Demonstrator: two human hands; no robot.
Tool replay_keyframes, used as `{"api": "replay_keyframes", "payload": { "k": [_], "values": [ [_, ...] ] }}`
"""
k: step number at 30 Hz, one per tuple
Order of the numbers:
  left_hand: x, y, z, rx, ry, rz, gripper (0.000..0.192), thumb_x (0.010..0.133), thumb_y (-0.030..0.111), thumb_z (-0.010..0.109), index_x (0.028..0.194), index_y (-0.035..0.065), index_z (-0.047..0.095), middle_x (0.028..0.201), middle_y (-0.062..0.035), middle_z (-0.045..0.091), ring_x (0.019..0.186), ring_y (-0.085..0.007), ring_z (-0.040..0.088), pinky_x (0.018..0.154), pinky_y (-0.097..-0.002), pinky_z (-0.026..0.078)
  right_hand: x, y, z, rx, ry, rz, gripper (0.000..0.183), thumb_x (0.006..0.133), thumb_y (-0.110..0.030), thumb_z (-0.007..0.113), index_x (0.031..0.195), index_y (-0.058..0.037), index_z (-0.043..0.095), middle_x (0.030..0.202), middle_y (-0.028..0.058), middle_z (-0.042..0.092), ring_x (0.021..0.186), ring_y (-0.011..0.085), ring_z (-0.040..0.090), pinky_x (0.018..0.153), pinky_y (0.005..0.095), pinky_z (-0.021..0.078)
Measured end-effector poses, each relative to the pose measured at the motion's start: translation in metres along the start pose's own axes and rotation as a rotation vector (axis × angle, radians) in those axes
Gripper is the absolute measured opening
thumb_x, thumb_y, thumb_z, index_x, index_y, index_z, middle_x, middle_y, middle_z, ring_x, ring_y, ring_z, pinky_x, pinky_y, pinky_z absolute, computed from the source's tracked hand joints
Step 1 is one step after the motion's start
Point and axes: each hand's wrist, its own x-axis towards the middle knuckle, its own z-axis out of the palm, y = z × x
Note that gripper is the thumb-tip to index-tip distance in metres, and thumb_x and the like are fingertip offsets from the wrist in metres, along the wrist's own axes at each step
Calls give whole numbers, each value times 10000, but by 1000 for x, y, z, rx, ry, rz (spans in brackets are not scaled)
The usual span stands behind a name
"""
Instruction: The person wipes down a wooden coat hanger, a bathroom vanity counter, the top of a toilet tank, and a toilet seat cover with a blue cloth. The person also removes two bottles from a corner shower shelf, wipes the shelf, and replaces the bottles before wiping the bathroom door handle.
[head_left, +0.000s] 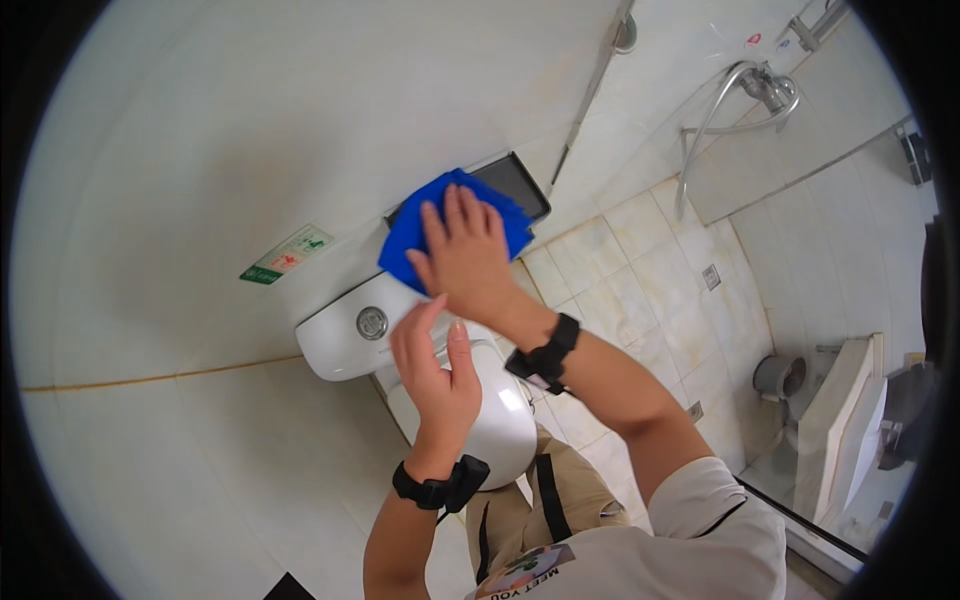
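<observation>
My right hand lies palm down on a blue cloth, fingers spread, pressing it to a shallow dark tray-like shelf against the wall. The cloth covers much of the shelf and hangs past its near edge. Lower and to the left, my left hand holds nothing, its thumb apart from the curved fingers. It hovers over a white toilet and hides part of the closed lid. The toilet's cistern, with a round metal flush button, stands below the shelf.
A green-and-white sign bearing writing is on the wall. At the right are a shower mixer with hose, a tiled floor with a drain, and a glass edge. A metal bracket is at the top.
</observation>
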Motion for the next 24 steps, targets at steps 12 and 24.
{"api": "replay_keyframes", "payload": {
  "k": [12,24],
  "values": [
    [34,-1,33,-61,-164,331,395,916,155,461,1262,-34,465,1330,-186,408,1254,-368,368,1029,-437,306,-3,23,-8,-111,98,152,497,846,-304,519,1226,16,513,1310,261,450,1259,351,376,1025,433,285],
    [-29,-52,-1,-68,-213,268,170,831,54,568,990,11,611,1132,-139,507,1053,-291,509,891,-377,414,-75,-26,58,437,641,437,446,849,-17,522,1292,-15,480,1348,260,414,1276,387,385,978,396,397]
  ]
}}
